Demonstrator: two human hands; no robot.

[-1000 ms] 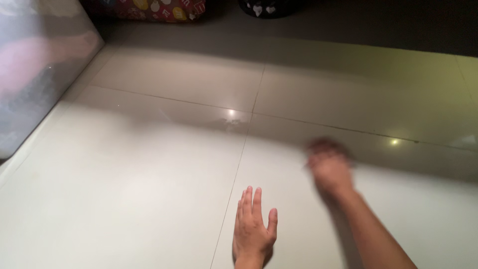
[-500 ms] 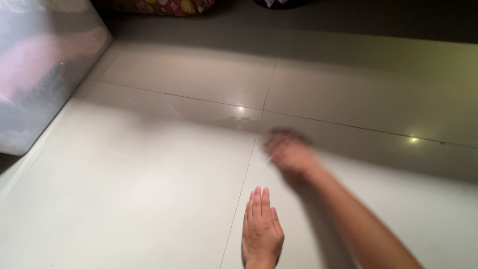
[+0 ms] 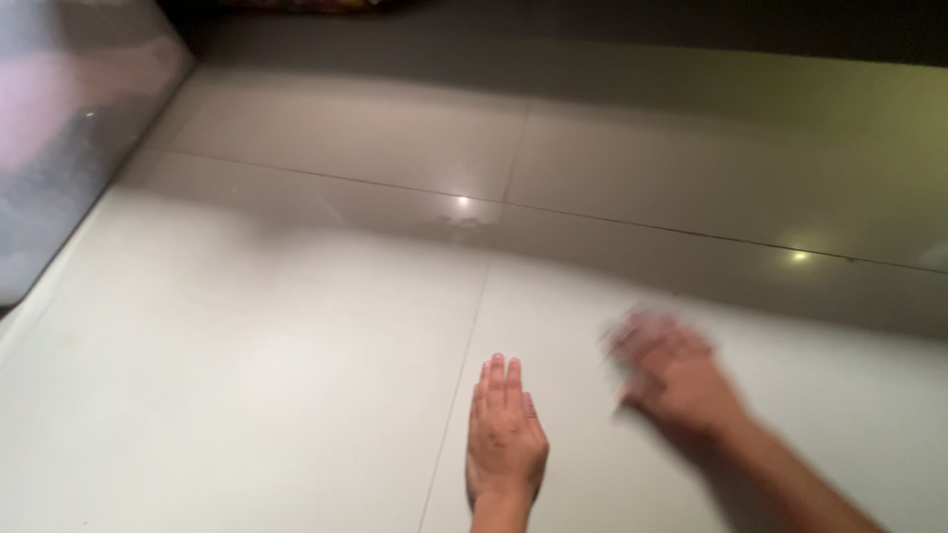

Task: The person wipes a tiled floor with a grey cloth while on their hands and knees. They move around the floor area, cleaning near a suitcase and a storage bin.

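My left hand (image 3: 506,439) lies flat, palm down, on the glossy pale tiled floor (image 3: 247,395), fingers held together and pointing away from me, with nothing in it. My right hand (image 3: 673,380) is just to its right, close to the floor and badly blurred by motion. The fingers look loosely spread, and a faint greenish smear shows at the fingertips. I cannot tell whether it holds anything. My right forearm (image 3: 790,484) runs off the bottom right corner.
A grey blurred panel or container side (image 3: 59,148) stands at the left edge. Tile joints cross the floor, and two ceiling light reflections (image 3: 462,202) shine on it. A dark shadowed strip with a colourful object (image 3: 296,5) lies along the far top.
My right hand swung left across the floor, then back to the right and nearer to me. My left hand stayed flat in place with its fingers drawn closer together.
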